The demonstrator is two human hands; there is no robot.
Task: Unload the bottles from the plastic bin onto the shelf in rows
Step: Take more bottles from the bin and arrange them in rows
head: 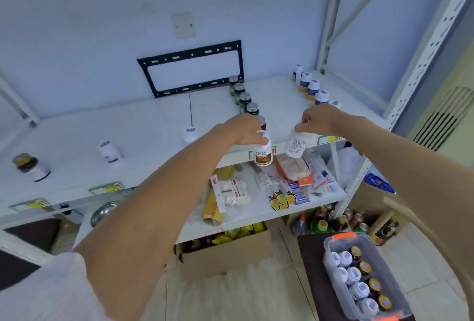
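My left hand (242, 128) grips the cap of a white bottle with a brown label (263, 152), hanging just in front of the white shelf's (143, 128) front edge. My right hand (320, 119) holds a plain white bottle (296, 143) by its top, tilted, beside the first one. A row of dark bottles (243, 99) with silver caps runs back behind my left hand. A row of white bottles with blue labels (311, 87) runs back behind my right hand. The clear plastic bin (341, 300) with several bottles stands low at the right.
Three separate bottles stand on the shelf's left half: a dark one (32, 167), a white one (110, 151), another white one (189, 134). The lower shelf (256, 208) holds packets and boxes. A cardboard box (225, 251) sits on the floor below. A metal upright (415, 64) stands at the right.
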